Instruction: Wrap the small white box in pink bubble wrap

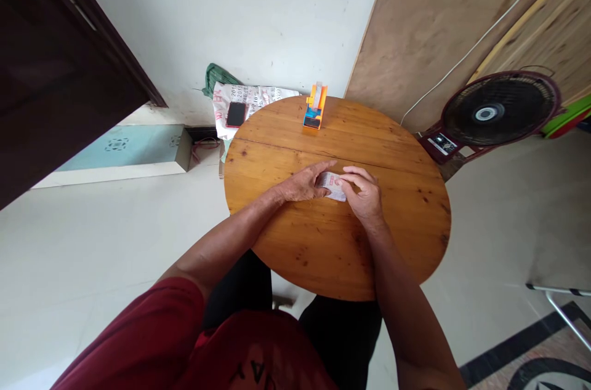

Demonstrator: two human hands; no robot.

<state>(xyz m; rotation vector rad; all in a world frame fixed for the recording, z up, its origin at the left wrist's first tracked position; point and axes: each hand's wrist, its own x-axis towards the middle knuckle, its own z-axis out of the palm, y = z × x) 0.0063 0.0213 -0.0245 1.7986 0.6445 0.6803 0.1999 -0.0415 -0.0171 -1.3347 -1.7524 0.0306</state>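
Printed paper (pixel 334 188): held near the table's (pixel 300 248) middle.
Left hand (pixel 305 183): paper's left side clasped by fingers.
Right hand (pixel 364 194): right side apparently pinched.
Paper handling: seemingly mid-step; next, steady left grip is needed.

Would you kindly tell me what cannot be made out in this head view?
From the head view:
- Print on the small white item: too small to read, and partly covered by the left hand and right hand.
- Lettering on the red shirt: cut off by the bottom edge.
- Metal frame: cut off by the right edge.
- Markings on the fan's control panel: too small to read.
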